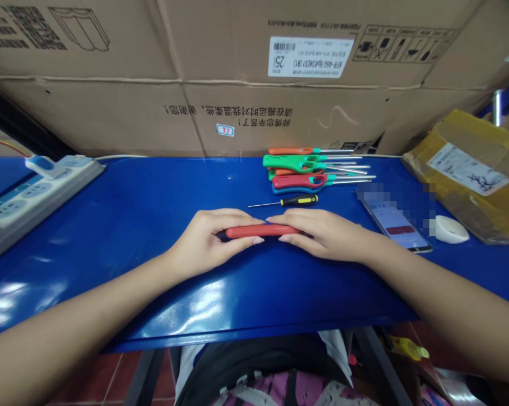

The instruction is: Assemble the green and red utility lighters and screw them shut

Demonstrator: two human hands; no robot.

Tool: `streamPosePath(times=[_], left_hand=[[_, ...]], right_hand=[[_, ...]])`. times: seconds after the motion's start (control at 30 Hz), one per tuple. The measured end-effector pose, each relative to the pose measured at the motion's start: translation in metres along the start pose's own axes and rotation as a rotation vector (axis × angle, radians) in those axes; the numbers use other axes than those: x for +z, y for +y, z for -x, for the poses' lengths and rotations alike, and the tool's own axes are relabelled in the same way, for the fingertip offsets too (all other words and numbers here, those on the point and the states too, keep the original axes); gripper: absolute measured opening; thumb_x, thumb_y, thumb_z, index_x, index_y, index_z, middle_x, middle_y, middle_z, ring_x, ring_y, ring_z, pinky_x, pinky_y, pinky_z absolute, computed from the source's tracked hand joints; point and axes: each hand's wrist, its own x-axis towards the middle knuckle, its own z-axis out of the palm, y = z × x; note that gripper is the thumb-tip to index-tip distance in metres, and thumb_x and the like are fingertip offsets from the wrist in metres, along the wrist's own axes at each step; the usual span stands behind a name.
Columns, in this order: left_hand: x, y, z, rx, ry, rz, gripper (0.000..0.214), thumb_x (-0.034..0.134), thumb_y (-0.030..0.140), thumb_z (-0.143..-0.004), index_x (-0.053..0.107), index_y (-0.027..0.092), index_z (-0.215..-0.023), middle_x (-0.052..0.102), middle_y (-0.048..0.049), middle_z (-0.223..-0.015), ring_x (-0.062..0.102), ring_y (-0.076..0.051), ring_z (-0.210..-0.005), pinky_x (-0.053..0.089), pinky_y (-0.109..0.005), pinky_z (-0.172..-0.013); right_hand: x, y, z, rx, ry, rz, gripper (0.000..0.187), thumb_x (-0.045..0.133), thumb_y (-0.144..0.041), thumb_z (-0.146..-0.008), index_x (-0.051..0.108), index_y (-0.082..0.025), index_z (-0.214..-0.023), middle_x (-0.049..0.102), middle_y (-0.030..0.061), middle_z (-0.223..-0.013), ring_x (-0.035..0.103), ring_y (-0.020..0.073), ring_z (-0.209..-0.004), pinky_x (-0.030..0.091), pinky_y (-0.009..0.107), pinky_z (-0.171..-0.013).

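A red stick lighter (pixel 260 230) lies lengthwise on the blue table (pixel 153 225), held from both ends. My left hand (pixel 209 239) wraps its fingers and thumb round the lighter's left part. My right hand (pixel 322 232) closes over its right part, fingers curled on top. Just behind them lies a small screwdriver (pixel 288 201) with a black and yellow handle. Further back rests a pile of several stick lighters (pixel 311 169) in orange, green, red and blue, metal tubes pointing right.
A big cardboard box (pixel 237 79) walls off the table's back edge. A white power strip (pixel 30 197) sits at the left. A phone (pixel 393 220), a white tape holder (pixel 451 229) and a taped yellow parcel (pixel 469 175) lie at the right.
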Motion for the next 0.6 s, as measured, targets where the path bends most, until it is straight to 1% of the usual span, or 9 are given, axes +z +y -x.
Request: streamPosePath(times=[0.17, 0.3, 0.37, 0.43, 0.5, 0.6], left_hand=[[0.005, 0.003, 0.003, 0.017, -0.024, 0.017, 0.020, 0.073, 0.027, -0.091, 0.079, 0.018, -0.108, 0.080, -0.0070, -0.102, 0.075, -0.018, -0.089, 0.058, -0.025, -0.082], [0.005, 0.004, 0.003, 0.014, -0.017, -0.002, 0.020, 0.072, 0.027, -0.092, 0.078, 0.017, -0.109, 0.080, -0.0074, -0.102, 0.074, -0.018, -0.088, 0.057, -0.025, -0.081], [0.001, 0.003, 0.001, 0.030, 0.003, -0.027, 0.020, 0.072, 0.026, -0.092, 0.078, 0.017, -0.108, 0.080, -0.0070, -0.102, 0.074, -0.017, -0.089, 0.057, -0.024, -0.082], [-0.007, 0.003, -0.001, 0.056, 0.002, -0.062, 0.020, 0.071, 0.026, -0.092, 0.078, 0.018, -0.109, 0.080, -0.0065, -0.102, 0.074, -0.017, -0.089, 0.057, -0.024, -0.082], [-0.016, 0.002, -0.003, 0.087, -0.011, -0.096, 0.020, 0.071, 0.025, -0.091, 0.078, 0.019, -0.109, 0.080, -0.0064, -0.102, 0.074, -0.017, -0.089, 0.056, -0.024, -0.082], [-0.025, 0.002, -0.004, 0.118, -0.035, -0.099, 0.020, 0.071, 0.025, -0.091, 0.077, 0.019, -0.110, 0.079, -0.0069, -0.104, 0.074, -0.018, -0.090, 0.057, -0.025, -0.082]], right_hand=[[0.003, -0.004, -0.002, -0.056, 0.009, -0.084, 0.030, 0.046, -0.031, -0.106, 0.067, -0.019, -0.122, 0.074, 0.0067, -0.105, 0.068, 0.0177, -0.095, 0.053, 0.030, -0.084], [-0.002, -0.007, -0.002, -0.004, -0.020, -0.061, 0.032, 0.047, -0.035, -0.105, 0.070, -0.018, -0.118, 0.075, 0.0067, -0.104, 0.069, 0.0185, -0.093, 0.052, 0.031, -0.083], [-0.007, -0.005, -0.001, 0.030, -0.007, -0.006, 0.031, 0.051, -0.038, -0.104, 0.071, -0.018, -0.117, 0.076, 0.0071, -0.105, 0.070, 0.0199, -0.094, 0.051, 0.032, -0.083], [-0.011, -0.002, 0.001, 0.040, 0.006, 0.039, 0.028, 0.054, -0.036, -0.102, 0.071, -0.019, -0.117, 0.077, 0.0070, -0.102, 0.071, 0.0203, -0.092, 0.051, 0.031, -0.081], [-0.015, 0.002, 0.002, 0.033, 0.013, 0.047, 0.024, 0.055, -0.030, -0.100, 0.071, -0.019, -0.114, 0.077, 0.0058, -0.095, 0.070, 0.0189, -0.084, 0.049, 0.029, -0.076], [-0.016, 0.005, 0.003, 0.024, 0.023, 0.049, 0.020, 0.054, -0.025, -0.099, 0.072, -0.019, -0.102, 0.074, 0.0033, -0.083, 0.065, 0.0162, -0.071, 0.046, 0.027, -0.068]])
